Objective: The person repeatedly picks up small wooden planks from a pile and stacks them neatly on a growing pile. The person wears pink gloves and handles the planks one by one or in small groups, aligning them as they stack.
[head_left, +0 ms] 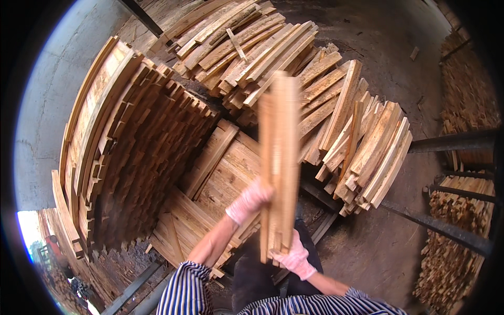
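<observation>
A bundle of long wooden slats [283,142] stands nearly upright in front of me, blurred at its upper end. My left hand [251,200], in a pale pink glove, grips the bundle's left side partway up. Lower down, my right hand [297,259], gloved the same way, is closed around the bottom end of the slats. Just beyond my left hand lies a low layer of flat boards [226,165]. To the right of the bundle is a loose pile of slats [362,142].
A tall, tight stack of boards [142,152] rises on the left. More rough slats [236,47] lie heaped at the far side. Dark metal bars [436,226] cross the right side, near another wood stack [451,247]. A grey wall [47,115] stands at far left.
</observation>
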Motion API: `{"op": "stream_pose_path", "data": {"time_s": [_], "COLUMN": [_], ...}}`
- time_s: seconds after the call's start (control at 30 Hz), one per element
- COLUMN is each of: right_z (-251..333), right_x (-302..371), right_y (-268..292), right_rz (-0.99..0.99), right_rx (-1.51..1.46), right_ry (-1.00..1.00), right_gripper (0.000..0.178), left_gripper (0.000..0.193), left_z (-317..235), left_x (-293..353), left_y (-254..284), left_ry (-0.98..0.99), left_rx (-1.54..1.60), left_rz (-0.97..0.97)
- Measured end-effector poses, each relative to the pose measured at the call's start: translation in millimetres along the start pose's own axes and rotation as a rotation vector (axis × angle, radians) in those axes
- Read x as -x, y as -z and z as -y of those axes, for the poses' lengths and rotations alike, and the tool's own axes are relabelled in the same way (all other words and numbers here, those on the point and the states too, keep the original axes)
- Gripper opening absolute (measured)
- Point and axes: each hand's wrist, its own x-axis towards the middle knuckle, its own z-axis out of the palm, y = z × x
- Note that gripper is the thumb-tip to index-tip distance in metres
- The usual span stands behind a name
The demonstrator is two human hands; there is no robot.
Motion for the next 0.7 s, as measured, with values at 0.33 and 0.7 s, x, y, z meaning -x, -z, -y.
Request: {"op": "stream_pose_path", "data": {"time_s": [0.33, 0.7], "right_z": [83, -42], "right_x": [-211, -279], "right_y": [-119, -197], "right_rz": [0.364, 0.469], "right_rx": [0.215, 1.004], "right_ry": [0.155, 0.307], "right_gripper": [0.102, 0.094], "left_gripper": [0.072, 0.072], "left_z": [-25, 155], "left_x": [92, 134], "left_y": [132, 334], "left_ry": [-0.428, -0.562], "left_rx": [-0.433, -0.845], "left_rz": [-0.418, -0.757]}}
